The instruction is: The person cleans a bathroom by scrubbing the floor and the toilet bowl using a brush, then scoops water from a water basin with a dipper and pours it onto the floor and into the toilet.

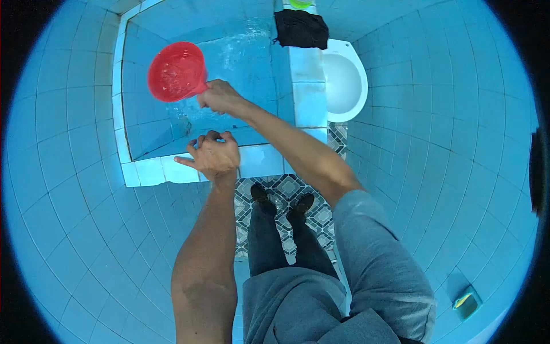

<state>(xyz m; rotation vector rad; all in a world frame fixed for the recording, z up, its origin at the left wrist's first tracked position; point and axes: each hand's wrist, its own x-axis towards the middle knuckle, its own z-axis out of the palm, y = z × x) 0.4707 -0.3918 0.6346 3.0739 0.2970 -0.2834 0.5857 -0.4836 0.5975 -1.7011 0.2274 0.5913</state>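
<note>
My right hand is closed around the handle of a red water dipper, held out over a blue-tiled water tub. Some water shows inside the dipper's bowl. Nearer to me, my left hand rests on the white tiled rim at the tub's front edge, its fingers spread and bent over the edge. Nothing shows in that hand. Ripples and bright splashes mark the water in the tub.
A black cloth lies on the tub's right ledge, beside a white sink. Blue tiled walls close in on both sides. My feet stand on a patterned tile floor. Low on the right wall is a small soap dish.
</note>
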